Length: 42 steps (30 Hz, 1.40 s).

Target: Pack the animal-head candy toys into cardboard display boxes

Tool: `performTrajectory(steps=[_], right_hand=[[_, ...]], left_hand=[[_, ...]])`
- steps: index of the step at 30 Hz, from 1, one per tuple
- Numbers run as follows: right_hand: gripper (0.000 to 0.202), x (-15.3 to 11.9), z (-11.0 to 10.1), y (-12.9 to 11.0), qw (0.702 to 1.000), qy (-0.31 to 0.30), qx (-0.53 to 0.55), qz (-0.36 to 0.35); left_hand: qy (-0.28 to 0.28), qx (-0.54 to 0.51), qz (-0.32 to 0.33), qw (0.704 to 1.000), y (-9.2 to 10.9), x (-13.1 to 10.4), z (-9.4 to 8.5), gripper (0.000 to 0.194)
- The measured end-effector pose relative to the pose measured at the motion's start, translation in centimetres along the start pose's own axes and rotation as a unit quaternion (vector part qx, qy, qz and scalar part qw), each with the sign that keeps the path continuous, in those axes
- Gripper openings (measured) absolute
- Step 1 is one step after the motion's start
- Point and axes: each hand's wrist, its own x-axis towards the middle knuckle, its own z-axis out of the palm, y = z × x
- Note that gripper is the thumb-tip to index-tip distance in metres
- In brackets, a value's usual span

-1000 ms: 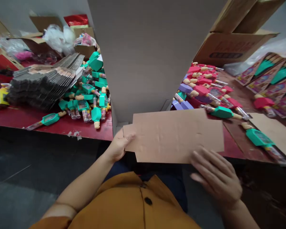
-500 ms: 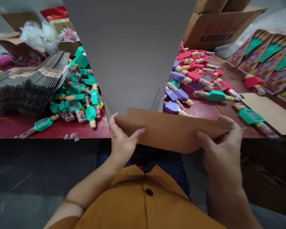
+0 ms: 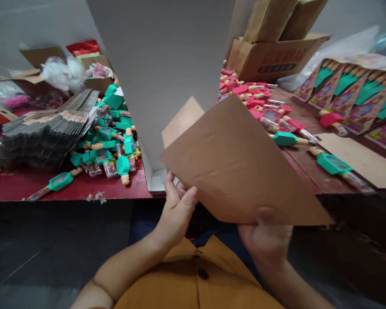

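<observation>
A folded brown cardboard sheet is tilted in front of me, one corner pointing up and another to the lower right. My left hand pinches its lower left edge between thumb and fingers. At the bottom edge, my right hand grips the sheet, its fingers partly hidden behind the cardboard. Behind the sheet stands a tall grey-white cardboard piece, with a small folded part at its foot on the table edge.
Teal toys and a stack of dark folded cards lie left on the red table. Red toys, a carton and filled display boxes are on the right. A flat board lies near the right edge.
The brown sheet has turned from a nearly edge-on view to show its broad face, with a corner raised. My right hand has moved left and down, under the sheet. The view has shifted slightly.
</observation>
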Motion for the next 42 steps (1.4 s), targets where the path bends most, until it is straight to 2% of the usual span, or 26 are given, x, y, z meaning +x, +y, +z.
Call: performTrajectory(steps=[1, 3, 5, 6, 8, 10, 12, 13, 14, 16, 17, 18, 19, 21, 24, 26, 29, 31, 33, 35, 36, 38, 40, 42], right_hand=[[0.047, -0.2, 0.3, 0.2, 1.0, 0.002, 0.002, 0.009], [0.045, 0.0, 0.4, 0.1, 0.999, 0.048, 0.0, -0.002], [0.042, 0.5, 0.3, -0.9, 0.993, 0.099, -0.036, -0.053], [0.04, 0.7, 0.3, -1.5, 0.988, 0.105, -0.071, -0.084], [0.044, 0.9, 0.5, -2.3, 0.977, 0.07, -0.152, -0.133], [0.059, 0.8, 1.3, -2.3, 0.969, 0.034, -0.204, -0.136], [0.082, 0.6, 2.3, -1.6, 0.977, 0.025, -0.188, -0.097], [0.088, 0.5, 2.8, -1.1, 0.986, 0.001, -0.157, -0.055], [0.087, 0.3, 3.3, -0.6, 0.992, -0.044, -0.115, -0.005], [0.072, -0.1, 4.0, 0.1, 0.985, -0.144, -0.017, 0.098], [0.063, -0.4, 4.2, 0.3, 0.975, -0.174, 0.027, 0.138], [0.057, -0.6, 4.4, 0.3, 0.967, -0.179, 0.061, 0.168], [0.054, -0.8, 4.6, 0.3, 0.966, -0.16, 0.089, 0.183], [0.058, -0.7, 4.8, 0.1, 0.972, -0.082, 0.138, 0.173], [0.068, 0.4, 5.1, -0.3, 0.972, 0.043, 0.207, 0.106], [0.07, 0.9, 5.4, -0.5, 0.967, 0.093, 0.227, 0.06], [0.064, 0.4, 6.0, -0.2, 0.968, 0.103, 0.225, 0.034], [0.059, -0.2, 6.4, 0.3, 0.979, 0.046, 0.196, 0.024], [0.054, -0.2, 6.5, 0.8, 0.986, -0.065, 0.146, -0.039], [0.052, 1.2, 6.5, 1.2, 0.969, -0.173, 0.053, -0.169], [0.054, 2.4, 6.5, 1.3, 0.95, -0.198, -0.013, -0.242], [0.059, 4.9, 6.7, 1.8, 0.899, -0.194, -0.177, -0.349], [0.056, 6.6, 7.0, 2.4, 0.841, -0.184, -0.341, -0.379], [0.046, 6.6, 7.1, 3.2, 0.781, -0.218, -0.453, -0.371]], left_hand=[[0.023, -0.017, 0.005, 1.0, 0.0, 0.0, 0.4, 0.051], [0.091, -0.013, 0.062, 0.994, 0.1, 0.2, 0.7, 0.041], [0.132, 0.029, 0.12, 0.984, 0.2, 0.4, 0.5, 0.035], [0.138, 0.053, 0.136, 0.98, 0.2, 0.3, 0.5, 0.034], [0.131, 0.093, 0.144, 0.976, 0.2, 0.0, 0.7, 0.035], [0.121, 0.102, 0.143, 0.977, 0.3, -0.6, 1.3, 0.045], [0.1, 0.086, 0.116, 0.984, 0.6, -1.0, 1.8, 0.057], [0.078, 0.071, 0.087, 0.991, 0.8, -1.1, 1.9, 0.061], [0.05, 0.055, 0.051, 0.996, 1.0, -1.1, 1.9, 0.062], [-0.013, 0.032, -0.029, 0.999, 1.4, -0.7, 1.6, 0.062], [-0.039, 0.026, -0.057, 0.997, 1.5, -0.4, 1.2, 0.062], [-0.055, 0.028, -0.072, 0.996, 1.5, -0.1, 0.8, 0.062], [-0.056, 0.041, -0.071, 0.995, 1.5, 0.1, 0.3, 0.063], [-0.01, 0.099, -0.033, 0.995, 1.2, 0.3, -0.6, 0.069], [0.078, 0.185, 0.022, 0.979, 0.2, -0.5, -1.5, 0.073], [0.074, 0.166, 0.005, 0.983, -0.7, -1.7, -1.7, 0.066], [0.05, 0.078, -0.053, 0.994, -2.0, -3.1, -1.3, 0.052], [0.08, 0.045, -0.05, 0.995, -2.1, -3.2, -1.3, 0.052], [0.142, 0.041, 0.013, 0.989, -1.0, -2.3, -1.8, 0.06], [0.228, 0.059, 0.113, 0.965, 1.2, -0.8, -3.0, 0.059], [0.274, 0.075, 0.174, 0.943, 2.7, 0.0, -3.7, 0.054], [0.331, 0.108, 0.299, 0.888, 5.6, 1.5, -5.1, 0.038], [0.33, 0.14, 0.411, 0.839, 7.8, 2.6, -6.1, 0.032], [0.307, 0.164, 0.463, 0.815, 8.7, 3.2, -6.6, 0.038]])
